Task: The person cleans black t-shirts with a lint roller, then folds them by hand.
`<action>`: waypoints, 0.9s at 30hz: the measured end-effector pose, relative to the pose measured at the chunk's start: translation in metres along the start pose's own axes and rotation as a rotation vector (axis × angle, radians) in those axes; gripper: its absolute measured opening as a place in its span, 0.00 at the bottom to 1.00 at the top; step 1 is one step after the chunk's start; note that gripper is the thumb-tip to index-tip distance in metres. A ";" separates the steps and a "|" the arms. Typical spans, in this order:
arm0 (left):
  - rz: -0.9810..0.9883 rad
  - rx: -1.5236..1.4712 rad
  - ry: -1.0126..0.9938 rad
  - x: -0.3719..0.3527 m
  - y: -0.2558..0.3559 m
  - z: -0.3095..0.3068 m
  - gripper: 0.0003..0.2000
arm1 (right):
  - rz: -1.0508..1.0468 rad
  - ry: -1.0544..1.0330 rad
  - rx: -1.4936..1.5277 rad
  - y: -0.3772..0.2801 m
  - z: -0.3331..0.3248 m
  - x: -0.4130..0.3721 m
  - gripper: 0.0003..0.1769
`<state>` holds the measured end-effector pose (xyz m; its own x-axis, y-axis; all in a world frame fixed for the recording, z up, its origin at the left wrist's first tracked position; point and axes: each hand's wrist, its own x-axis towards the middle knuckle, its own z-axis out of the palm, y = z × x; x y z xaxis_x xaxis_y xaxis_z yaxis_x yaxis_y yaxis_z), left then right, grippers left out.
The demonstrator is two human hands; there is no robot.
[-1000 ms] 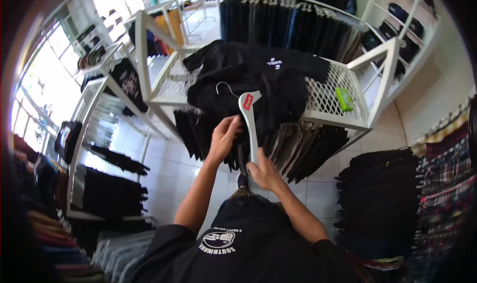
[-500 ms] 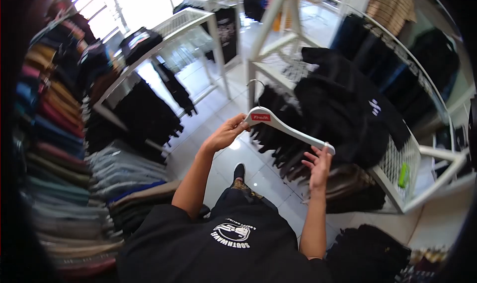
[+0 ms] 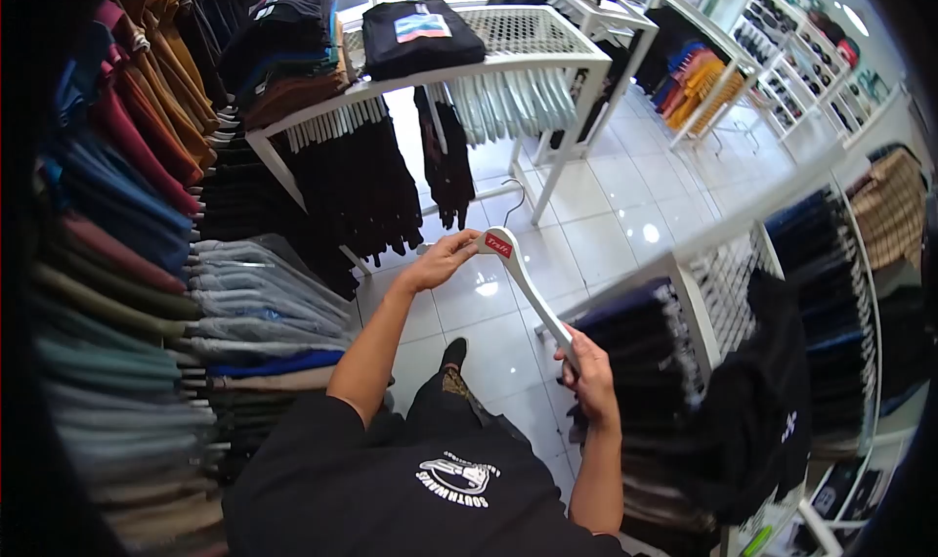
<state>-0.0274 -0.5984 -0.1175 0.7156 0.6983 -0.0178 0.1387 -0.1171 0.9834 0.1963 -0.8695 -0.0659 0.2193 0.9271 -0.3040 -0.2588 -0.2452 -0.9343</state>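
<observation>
In front of my body I hold a white clothes hanger [image 3: 531,288] with a red label near its neck and a thin metal hook pointing up. No garment hangs on it. My left hand [image 3: 445,262] grips it beside the label, covering that side's arm. Around the lower end of the other arm, the fingers of my right hand [image 3: 592,376] are closed. The hanger slants down toward the right. A black garment [image 3: 752,401] with a small white print lies over the rack to the right of my right hand.
White tiled floor [image 3: 625,181] runs ahead. At the front left stands a white display rack [image 3: 410,80] with folded shirts [image 3: 422,29] on top and hanging clothes below. Grey garments [image 3: 264,298] hang along my left. To the right is another white rack [image 3: 696,308].
My view has swung left, so the right-hand rack sits farther right. My right hand has closed around the hanger's end, where its fingers were spread before. The hanger now slants more steeply.
</observation>
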 end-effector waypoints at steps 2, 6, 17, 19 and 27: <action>0.083 0.154 0.202 0.028 -0.028 -0.025 0.23 | -0.058 -0.014 -0.064 0.002 0.034 0.054 0.27; 0.013 0.154 0.395 0.068 -0.070 -0.047 0.30 | -0.087 -0.006 -0.187 0.025 0.105 0.174 0.28; -0.050 -0.051 0.463 0.125 -0.077 -0.141 0.24 | -0.317 0.032 -0.232 0.036 0.216 0.417 0.27; -0.056 -0.125 0.440 0.139 -0.082 -0.159 0.23 | -0.352 0.038 -0.214 0.034 0.227 0.448 0.26; 0.009 -0.147 0.506 0.187 -0.100 -0.199 0.23 | -0.341 0.051 -0.237 0.015 0.251 0.516 0.29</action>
<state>-0.0441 -0.3156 -0.1831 0.2908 0.9558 0.0447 0.0101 -0.0498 0.9987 0.0695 -0.3238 -0.1902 0.3028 0.9527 0.0272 0.0589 0.0098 -0.9982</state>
